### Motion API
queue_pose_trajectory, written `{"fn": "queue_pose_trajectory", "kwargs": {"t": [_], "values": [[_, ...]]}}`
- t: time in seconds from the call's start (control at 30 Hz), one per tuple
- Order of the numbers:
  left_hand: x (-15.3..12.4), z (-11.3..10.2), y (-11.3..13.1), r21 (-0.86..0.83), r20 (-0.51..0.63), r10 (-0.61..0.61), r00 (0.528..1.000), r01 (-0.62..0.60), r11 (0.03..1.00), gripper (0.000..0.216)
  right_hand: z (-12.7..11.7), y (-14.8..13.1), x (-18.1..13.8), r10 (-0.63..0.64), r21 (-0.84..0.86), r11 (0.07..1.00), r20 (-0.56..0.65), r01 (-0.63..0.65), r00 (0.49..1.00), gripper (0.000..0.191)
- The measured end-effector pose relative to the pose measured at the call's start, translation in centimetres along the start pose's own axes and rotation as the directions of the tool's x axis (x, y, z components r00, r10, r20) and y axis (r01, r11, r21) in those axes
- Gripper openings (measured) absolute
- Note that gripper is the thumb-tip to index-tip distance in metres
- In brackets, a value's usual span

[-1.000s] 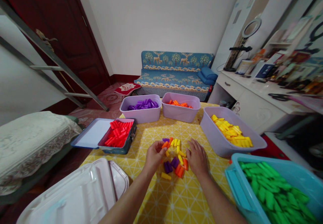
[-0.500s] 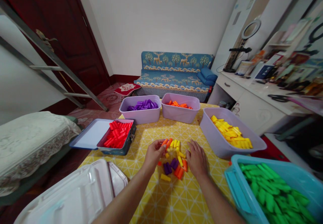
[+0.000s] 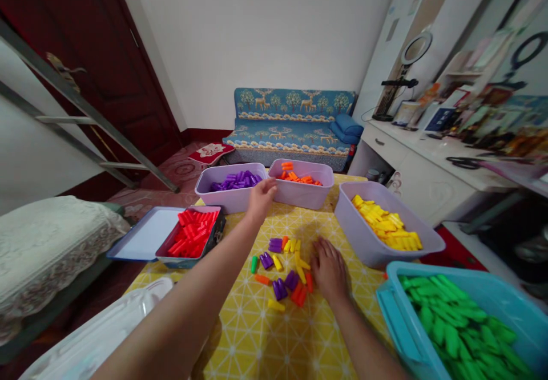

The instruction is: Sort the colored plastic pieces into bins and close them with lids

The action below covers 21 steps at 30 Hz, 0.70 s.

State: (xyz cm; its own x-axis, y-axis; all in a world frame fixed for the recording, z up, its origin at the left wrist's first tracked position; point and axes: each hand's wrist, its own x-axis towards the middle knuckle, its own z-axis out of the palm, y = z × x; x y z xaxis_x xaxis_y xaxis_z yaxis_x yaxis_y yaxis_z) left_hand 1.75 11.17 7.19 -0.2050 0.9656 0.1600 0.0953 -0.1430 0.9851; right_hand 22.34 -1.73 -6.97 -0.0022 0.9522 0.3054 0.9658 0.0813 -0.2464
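Note:
My left hand (image 3: 262, 198) is stretched out at the front rims of the purple-filled bin (image 3: 231, 200) and the orange-filled bin (image 3: 303, 193). Two orange tube-like plastic pieces (image 3: 286, 166) show above the orange heap, apart from my fingers, and the hand appears open. My right hand (image 3: 329, 267) lies on the yellow patterned tablecloth (image 3: 240, 334) with fingers extended, open, beside a loose group of small plastic pieces. In that group are purple pieces (image 3: 279, 288), orange pieces (image 3: 298, 294), yellow pieces (image 3: 299, 261) and one green piece (image 3: 254, 264).
At the left stands a tin box (image 3: 188, 259) of red pieces with its lid open. On the right are a lilac bin (image 3: 357, 233) of yellow pieces and a turquoise tub (image 3: 396, 306) of green ones. White plastic lids (image 3: 103, 328) lie at front left.
My left hand has moved from the loose pieces forward to the far bins. The orange pieces it held are out of its fingers, over the orange bin. My right hand stays by the group.

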Motion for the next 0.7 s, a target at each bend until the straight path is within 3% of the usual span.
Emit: {"fn": "queue_pose_trajectory", "kwargs": {"t": [0.17, 0.27, 0.37, 0.53, 0.7], "values": [[-8.2, -5.4, -9.4, 0.283, -0.178, -0.006, 0.984, 0.057, 0.957, 0.030, -0.2, -0.1, -0.1, 0.003, 0.013, 1.000, -0.008, -0.003, 1.000, 0.042], [-11.5, -6.5, -12.7, 0.414, -0.225, 0.034, 0.974, 0.064, 0.908, 0.033, -0.2, -0.1, -0.1, -0.001, 0.016, 1.000, -0.012, 0.001, 1.000, 0.042], [-13.0, -5.6, -13.1, 0.448, -0.180, 0.097, 0.979, -0.006, 0.894, 0.032, -0.1, 0.0, -0.1, -0.006, 0.024, 1.000, -0.020, 0.006, 1.000, 0.043], [-13.9, -4.3, -11.7, 0.521, -0.025, 0.147, 0.989, -0.112, 0.846, 0.036, 0.6, 0.7, -0.1, -0.017, 0.090, 0.996, -0.049, 0.021, 0.999, 0.043], [-14.1, -4.3, -11.5, 0.540, -0.023, 0.142, 0.990, -0.107, 0.835, 0.037, 1.3, 1.8, 0.1, 0.014, 0.325, 0.945, -0.125, 0.027, 0.992, 0.037]]}}
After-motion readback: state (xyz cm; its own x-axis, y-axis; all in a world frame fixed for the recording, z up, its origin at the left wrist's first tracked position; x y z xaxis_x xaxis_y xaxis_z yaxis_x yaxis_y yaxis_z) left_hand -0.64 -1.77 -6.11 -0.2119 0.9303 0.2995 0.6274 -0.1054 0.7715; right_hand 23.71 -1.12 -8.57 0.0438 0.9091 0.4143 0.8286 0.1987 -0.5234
